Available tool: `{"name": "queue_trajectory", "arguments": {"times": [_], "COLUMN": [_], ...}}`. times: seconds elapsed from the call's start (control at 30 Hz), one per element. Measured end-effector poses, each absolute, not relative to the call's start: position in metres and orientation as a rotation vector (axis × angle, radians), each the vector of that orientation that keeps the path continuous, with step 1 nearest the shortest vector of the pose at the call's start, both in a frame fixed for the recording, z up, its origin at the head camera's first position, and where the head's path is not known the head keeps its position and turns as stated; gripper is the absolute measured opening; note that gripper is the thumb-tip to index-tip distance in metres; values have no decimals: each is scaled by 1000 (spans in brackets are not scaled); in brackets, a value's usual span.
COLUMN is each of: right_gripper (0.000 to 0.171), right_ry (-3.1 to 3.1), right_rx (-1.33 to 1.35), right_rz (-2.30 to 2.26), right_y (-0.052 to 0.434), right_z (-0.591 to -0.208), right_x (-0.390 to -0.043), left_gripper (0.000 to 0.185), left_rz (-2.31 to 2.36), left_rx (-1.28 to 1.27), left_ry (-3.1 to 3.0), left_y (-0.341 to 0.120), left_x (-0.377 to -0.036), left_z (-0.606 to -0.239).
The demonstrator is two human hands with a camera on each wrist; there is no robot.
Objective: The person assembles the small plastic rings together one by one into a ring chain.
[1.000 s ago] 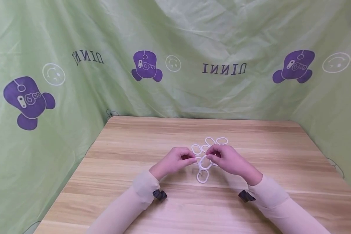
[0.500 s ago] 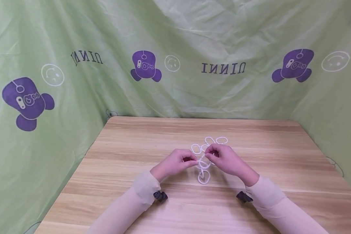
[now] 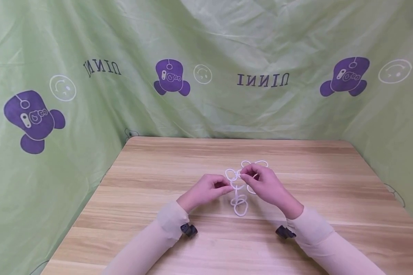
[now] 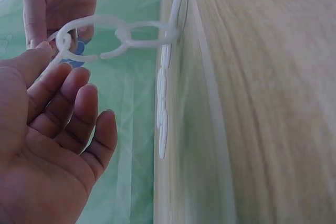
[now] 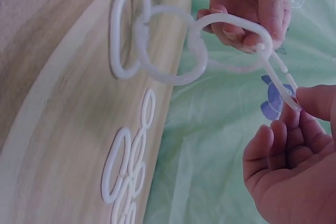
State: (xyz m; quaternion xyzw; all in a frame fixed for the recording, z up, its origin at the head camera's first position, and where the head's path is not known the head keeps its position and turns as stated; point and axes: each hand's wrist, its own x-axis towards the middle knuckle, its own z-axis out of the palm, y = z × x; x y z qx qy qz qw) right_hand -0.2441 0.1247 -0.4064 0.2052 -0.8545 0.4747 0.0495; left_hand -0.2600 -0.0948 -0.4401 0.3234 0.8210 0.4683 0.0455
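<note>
Several white oval plastic chain links are joined into a short chain. My left hand pinches an upper link between thumb and fingers. My right hand pinches the end link, which passes through the link at the left hand. That neighbouring link shows a small gap in its side in the left wrist view. Below the hands the chain hangs toward the table, its lowest link at the tabletop. The right fingertips partly cover the end link.
More white links lie loose and close together on the wooden table, just beyond the hands. Black wrist cameras sit at the left cuff and the right cuff. A green printed curtain surrounds the table.
My right hand has moved slightly up and away from me, with the link at its fingertips. The chain below now hangs more upright. My left hand stays nearly in place.
</note>
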Motion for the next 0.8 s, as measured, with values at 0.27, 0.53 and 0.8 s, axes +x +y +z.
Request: {"name": "queue_trajectory", "arguments": {"times": [0.27,0.53,0.8], "right_gripper": [9,11,8], "right_ry": [-2560,-2665,-2965], "right_rx": [663,580,402], "right_rz": [1504,1428,1038], "right_y": [123,139,166], "right_z": [-409,-420,-437], "right_x": [-245,-248,-265], "left_gripper": [15,17,13], "left_rz": [1509,1525,1512], "left_rx": [963,892,884], "left_ry": [2554,2596,2575], "left_y": [-95,-96,-93], "left_x": [-262,-261,-246], "left_z": [-441,-436,-418]}}
